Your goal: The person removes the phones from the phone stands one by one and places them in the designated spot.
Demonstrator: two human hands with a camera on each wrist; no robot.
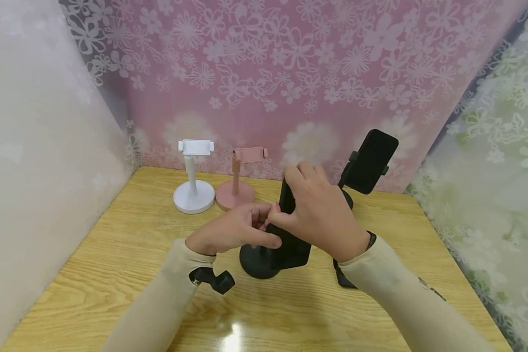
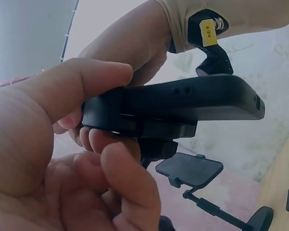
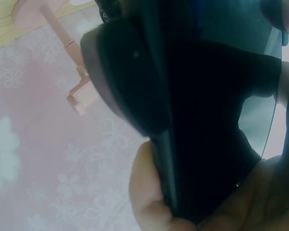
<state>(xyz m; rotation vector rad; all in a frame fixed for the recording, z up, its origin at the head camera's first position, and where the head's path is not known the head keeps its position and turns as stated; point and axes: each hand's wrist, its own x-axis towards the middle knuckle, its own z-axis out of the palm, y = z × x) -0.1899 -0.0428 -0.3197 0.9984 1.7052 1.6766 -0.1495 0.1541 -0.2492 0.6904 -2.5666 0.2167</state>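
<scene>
- Nearest, two pale sleeves (image 1: pixel 383 276) reach in over the wooden worktop (image 1: pixel 92 288); a dark flat thing (image 1: pixel 345 279) lies partly hidden under the right one, too covered to name.
- The round base of a black stand (image 1: pixel 257 266) rests near the middle of the worktop, just beyond the left wrist.
- A black phone (image 1: pixel 292 252) is held up at this stand, to the right of its base. Its long axis runs roughly from near to far; how steeply it tilts is hard to tell.
- The left hand (image 1: pixel 233 227) meets the phone's left side: its thumb lies on top of the holder clamp (image 2: pixel 103 108) and fingers curl beneath, pinching it at the phone's edge.
- The right hand (image 1: pixel 323 210) grips the phone's far part from the right, its thumb close to the left fingertips. Both hands touch the work, so neither is nearer.
- Farther left stand a white stand (image 1: pixel 194 195) and, just right of it, a pink stand (image 1: pixel 235 195).
- Far right, another phone (image 1: pixel 371 161) sits tilted in its own dark stand, before a flowered pink curtain (image 1: pixel 264 63).
</scene>
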